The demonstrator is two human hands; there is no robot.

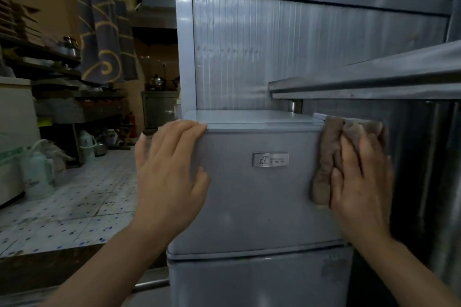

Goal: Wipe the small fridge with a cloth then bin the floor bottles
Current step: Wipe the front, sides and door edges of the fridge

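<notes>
now right hand (361,182) presses cloth (331,152) against fridge (259,194) door.

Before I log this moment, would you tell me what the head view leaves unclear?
- Badge on the small fridge: lettering too small and blurred to read.
- Fridge's lower door: cut off by the bottom edge.
- Fridge's right side: hidden by the cloth and right hand, in shadow.
- Fridge's left side: covered by the left hand.
- Floor bottles: dim, blurred; number and contents unclear.
</notes>
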